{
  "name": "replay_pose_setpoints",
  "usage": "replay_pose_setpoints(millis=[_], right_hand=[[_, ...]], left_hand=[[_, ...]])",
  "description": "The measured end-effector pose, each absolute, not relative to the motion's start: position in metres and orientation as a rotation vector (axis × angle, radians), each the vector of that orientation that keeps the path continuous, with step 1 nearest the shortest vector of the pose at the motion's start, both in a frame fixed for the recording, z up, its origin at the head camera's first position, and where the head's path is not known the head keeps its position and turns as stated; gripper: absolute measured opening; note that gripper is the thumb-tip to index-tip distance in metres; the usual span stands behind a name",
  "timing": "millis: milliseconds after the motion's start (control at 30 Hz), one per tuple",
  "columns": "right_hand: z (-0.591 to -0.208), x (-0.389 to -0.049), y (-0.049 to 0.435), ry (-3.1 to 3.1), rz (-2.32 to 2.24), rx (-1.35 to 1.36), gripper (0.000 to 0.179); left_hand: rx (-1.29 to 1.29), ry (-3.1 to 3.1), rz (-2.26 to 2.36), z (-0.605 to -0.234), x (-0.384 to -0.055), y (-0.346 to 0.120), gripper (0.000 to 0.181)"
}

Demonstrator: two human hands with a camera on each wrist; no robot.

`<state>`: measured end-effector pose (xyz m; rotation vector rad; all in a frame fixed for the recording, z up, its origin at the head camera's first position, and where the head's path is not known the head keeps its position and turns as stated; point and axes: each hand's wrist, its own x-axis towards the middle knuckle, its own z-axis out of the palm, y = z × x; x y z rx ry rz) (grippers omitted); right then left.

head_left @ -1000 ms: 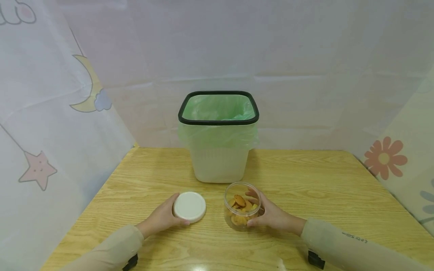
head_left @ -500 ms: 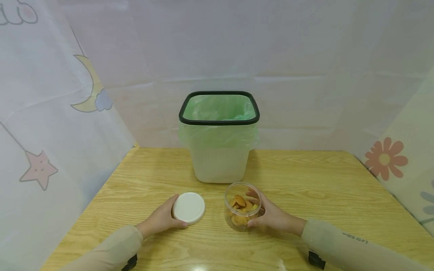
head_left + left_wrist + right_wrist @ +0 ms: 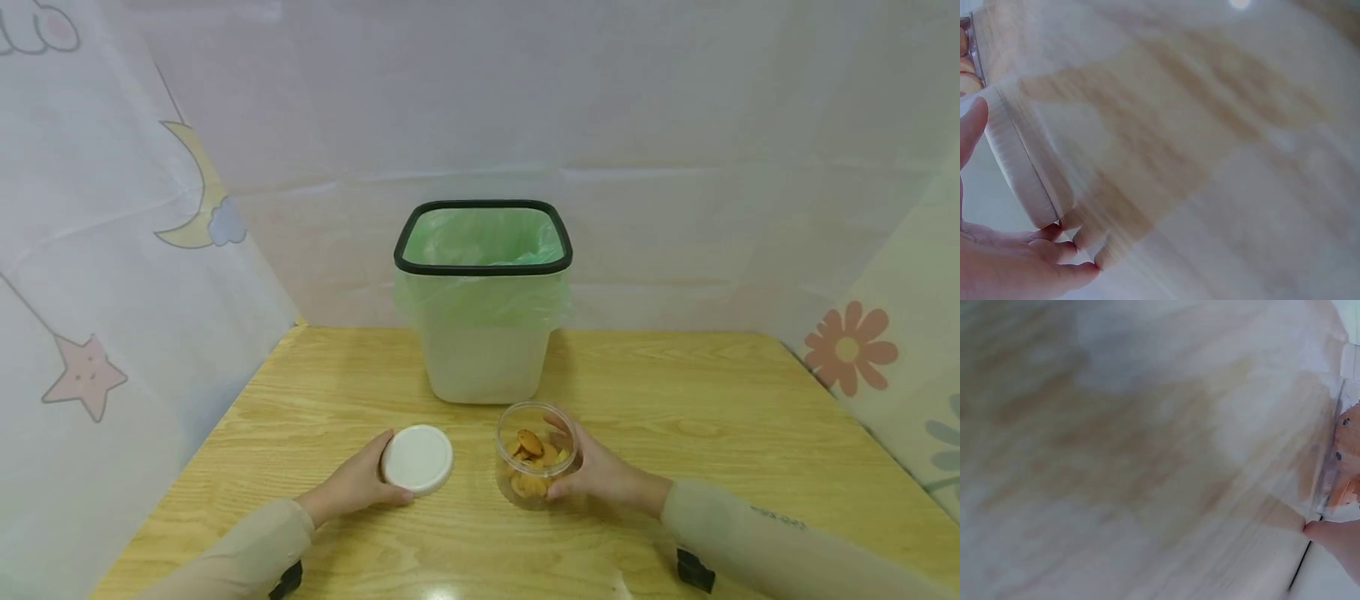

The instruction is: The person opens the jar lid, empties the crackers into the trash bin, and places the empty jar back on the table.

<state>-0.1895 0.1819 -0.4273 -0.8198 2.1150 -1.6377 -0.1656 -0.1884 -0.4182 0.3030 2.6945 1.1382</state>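
A round white jar lid [image 3: 417, 460] lies flat on the table, top side up. My left hand [image 3: 362, 481] holds it by its left edge; the left wrist view has the thumb and fingertips around the lid's rim [image 3: 1020, 164]. Right of the lid stands an uncovered clear jar [image 3: 503, 473], upright, partly filled with round brown cookies [image 3: 530, 444]. Around its right side curls my right hand [image 3: 603, 479], thumb in front and fingers behind, seen through the clear wall. The right wrist view catches only part of the jar [image 3: 1330, 456], at its right edge.
Behind the jar and lid stands a white trash bin [image 3: 487, 362] with a black rim frame and a green liner bag. The wood-grain table [image 3: 675, 392] ends at hanging cloth walls [image 3: 675, 242] at the back and sides.
The lid and left hand have shifted very slightly to the left. The right hand stays on the jar, and the jar stands as before.
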Motion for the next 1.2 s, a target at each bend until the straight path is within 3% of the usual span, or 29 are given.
replay_pose_setpoints(millis=[200,467,767,1200], right_hand=[[-0.430,-0.195,0.182,2.015,-1.701,-0.913,0.130],[-0.432,-0.195,0.179,2.002,-1.758,-0.922,0.112],[-0.431,-0.194,0.178,2.037,-1.772,-0.911,0.110],[-0.431,-0.191,0.180,2.022,-1.797,-0.907,0.106]], left_hand=[[0.292,2.651,1.160,-0.414,-0.166,-0.189,0.110],[0.258,2.654,1.163,-0.408,-0.169,-0.192,0.107],[0.225,2.666,1.207,-0.402,-0.169,-0.191,0.095],[0.202,2.627,1.270,-0.398,-0.173,-0.195,0.093]])
